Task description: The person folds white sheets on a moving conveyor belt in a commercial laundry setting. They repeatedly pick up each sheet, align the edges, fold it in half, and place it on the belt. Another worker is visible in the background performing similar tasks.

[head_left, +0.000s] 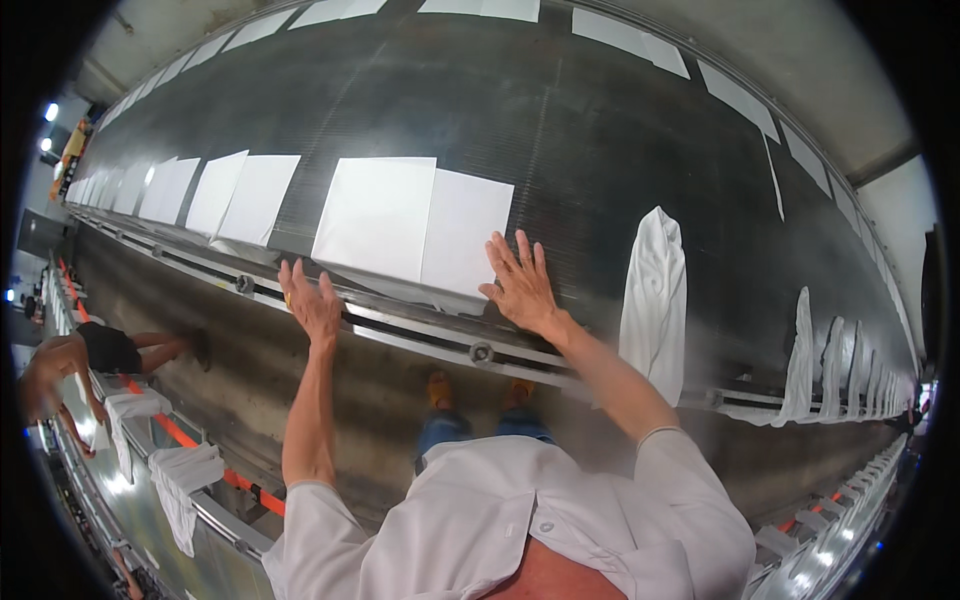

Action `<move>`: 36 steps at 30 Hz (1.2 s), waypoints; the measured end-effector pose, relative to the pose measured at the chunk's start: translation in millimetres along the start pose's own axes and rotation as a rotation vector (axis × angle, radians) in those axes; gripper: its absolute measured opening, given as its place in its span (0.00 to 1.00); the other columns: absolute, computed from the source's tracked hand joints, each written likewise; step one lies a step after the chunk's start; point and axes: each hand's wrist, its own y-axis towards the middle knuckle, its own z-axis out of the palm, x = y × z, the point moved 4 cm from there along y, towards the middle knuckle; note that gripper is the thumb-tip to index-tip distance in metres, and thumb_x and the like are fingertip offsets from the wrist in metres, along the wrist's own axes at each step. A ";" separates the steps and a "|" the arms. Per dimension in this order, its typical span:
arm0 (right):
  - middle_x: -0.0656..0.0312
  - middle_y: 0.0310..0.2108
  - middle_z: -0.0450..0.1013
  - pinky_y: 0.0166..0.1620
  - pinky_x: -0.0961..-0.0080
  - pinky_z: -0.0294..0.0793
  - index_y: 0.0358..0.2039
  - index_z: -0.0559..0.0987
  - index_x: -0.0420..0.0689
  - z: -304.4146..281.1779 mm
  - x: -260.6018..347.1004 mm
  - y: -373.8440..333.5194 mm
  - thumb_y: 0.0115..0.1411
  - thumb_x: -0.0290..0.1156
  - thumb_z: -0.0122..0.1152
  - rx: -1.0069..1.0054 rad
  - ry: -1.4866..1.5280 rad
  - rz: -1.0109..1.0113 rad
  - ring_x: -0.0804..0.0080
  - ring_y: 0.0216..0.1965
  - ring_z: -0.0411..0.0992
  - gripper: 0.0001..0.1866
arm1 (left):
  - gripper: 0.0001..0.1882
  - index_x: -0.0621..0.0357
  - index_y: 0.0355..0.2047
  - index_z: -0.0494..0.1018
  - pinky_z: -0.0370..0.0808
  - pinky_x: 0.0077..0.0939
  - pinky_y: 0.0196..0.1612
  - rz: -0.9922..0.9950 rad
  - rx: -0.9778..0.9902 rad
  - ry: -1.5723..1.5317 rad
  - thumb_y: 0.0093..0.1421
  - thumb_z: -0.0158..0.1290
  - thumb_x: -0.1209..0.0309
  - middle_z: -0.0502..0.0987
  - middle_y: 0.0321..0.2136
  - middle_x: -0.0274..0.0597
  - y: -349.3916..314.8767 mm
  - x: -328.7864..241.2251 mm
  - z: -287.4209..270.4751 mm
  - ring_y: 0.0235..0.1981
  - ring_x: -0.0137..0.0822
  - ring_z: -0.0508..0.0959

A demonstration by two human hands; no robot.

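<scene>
A flat white cloth piece (375,215) lies smooth on the long dark table (420,110), and a second flat white piece (468,232) adjoins its right side. My left hand (314,302) is open at the table's near edge, just by the lower left corner of the first piece. With fingers spread, my right hand (522,280) rests at the right edge of the second piece and holds nothing. To the right of that hand, a bunched, wrinkled white cloth (655,300) lies lengthwise over the near edge.
Along the table's near rail (480,352) more flat white pieces (240,195) run off to the left, and several bunched cloths (800,360) to the right. White pieces (630,42) also line the far edge. Behind at left, a person (100,365) bends over another bench with draped cloths (185,475).
</scene>
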 end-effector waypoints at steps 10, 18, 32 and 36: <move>0.45 0.59 0.70 0.65 0.51 0.61 0.56 0.77 0.34 -79.4 -115.7 -201.9 0.61 0.30 0.66 -0.624 0.136 0.389 0.42 0.63 0.65 0.24 | 0.20 0.65 0.56 0.71 0.72 0.36 0.56 -0.287 -0.014 -0.426 0.64 0.55 0.78 0.73 0.59 0.52 -153.3 -144.1 -58.4 0.58 0.46 0.74; 0.50 0.49 0.76 0.56 0.56 0.71 0.48 0.79 0.36 -102.6 -133.3 -314.1 0.63 0.26 0.64 -0.744 0.082 0.768 0.49 0.52 0.72 0.14 | 0.10 0.64 0.44 0.78 0.75 0.37 0.50 0.123 0.354 -0.517 0.62 0.58 0.78 0.82 0.40 0.52 -146.7 -243.7 -32.7 0.44 0.49 0.80; 0.50 0.45 0.78 0.53 0.57 0.73 0.43 0.81 0.36 -92.0 -87.5 -346.6 0.62 0.25 0.64 -0.765 0.091 0.766 0.49 0.49 0.74 0.10 | 0.06 0.59 0.36 0.78 0.71 0.45 0.46 0.161 0.452 -0.397 0.59 0.61 0.75 0.81 0.34 0.45 -156.3 -233.9 -13.5 0.40 0.51 0.79; 0.51 0.43 0.79 0.52 0.58 0.73 0.42 0.81 0.36 -95.1 -106.3 -337.2 0.63 0.25 0.63 -0.766 0.135 0.728 0.49 0.48 0.74 0.09 | 0.08 0.58 0.30 0.80 0.63 0.48 0.53 0.226 0.471 0.027 0.56 0.63 0.67 0.81 0.37 0.46 -141.6 -229.3 14.6 0.46 0.52 0.77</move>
